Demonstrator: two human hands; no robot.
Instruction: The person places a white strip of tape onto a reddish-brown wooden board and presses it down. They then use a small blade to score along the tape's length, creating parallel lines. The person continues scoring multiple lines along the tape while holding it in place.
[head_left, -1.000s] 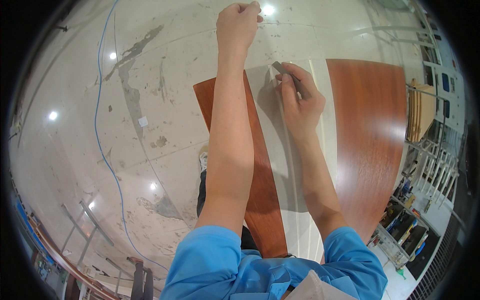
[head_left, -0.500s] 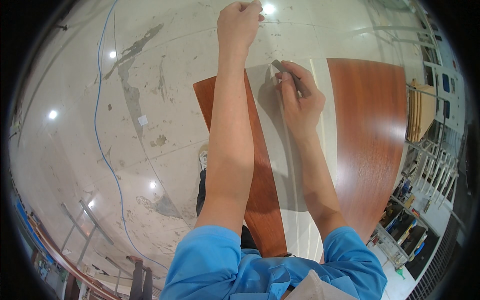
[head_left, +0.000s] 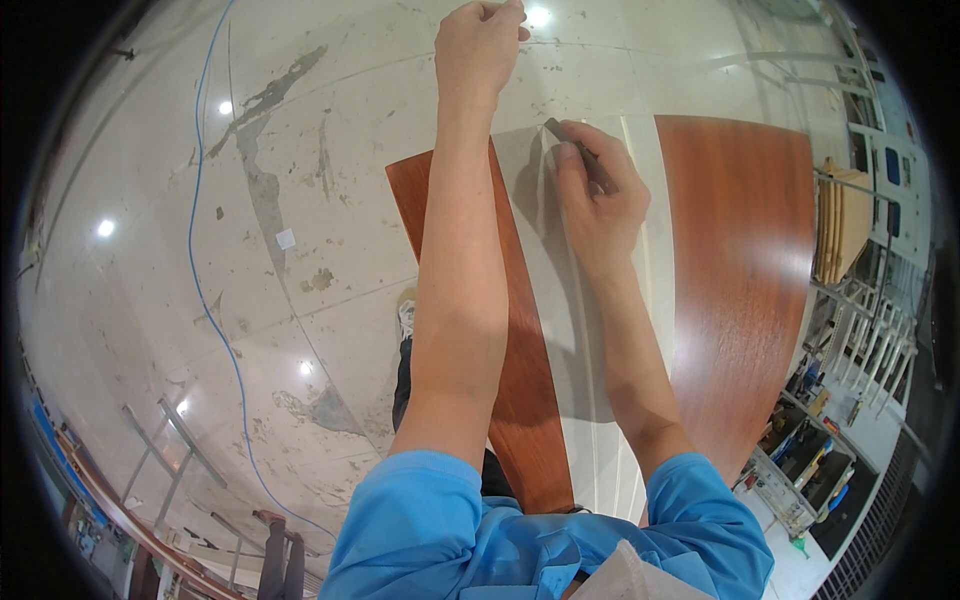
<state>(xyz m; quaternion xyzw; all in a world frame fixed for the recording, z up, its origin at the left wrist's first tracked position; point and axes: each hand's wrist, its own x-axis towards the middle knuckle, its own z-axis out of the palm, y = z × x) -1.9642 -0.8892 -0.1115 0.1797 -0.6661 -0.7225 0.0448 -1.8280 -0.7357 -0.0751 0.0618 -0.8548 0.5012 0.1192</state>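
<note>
A dark grey, narrow bar [head_left: 590,160] is pinched between the thumb and fingers of my right hand [head_left: 612,205]; its exact kind does not show. The bar's far tip meets a thin cream line on the pale grey band [head_left: 572,300] of a panel. Reddish-brown wood surfaces flank this band, a narrow one [head_left: 525,400] on the left and a wide one [head_left: 740,260] on the right. Beyond the panel's far end, my left hand [head_left: 480,45] is raised at the top edge with its fingers curled in. Whatever it may hold is hidden or too small to name.
A blue cable [head_left: 195,240] runs along the scuffed tile floor [head_left: 340,200] at left. To the right stand stacked boards [head_left: 840,225], a metal rack and a tool tray [head_left: 810,480]. Another person's legs [head_left: 283,560] appear at lower left.
The fingers of my right hand have shifted slightly around the bar, and less of the bar shows. My left hand stays almost where it was.
</note>
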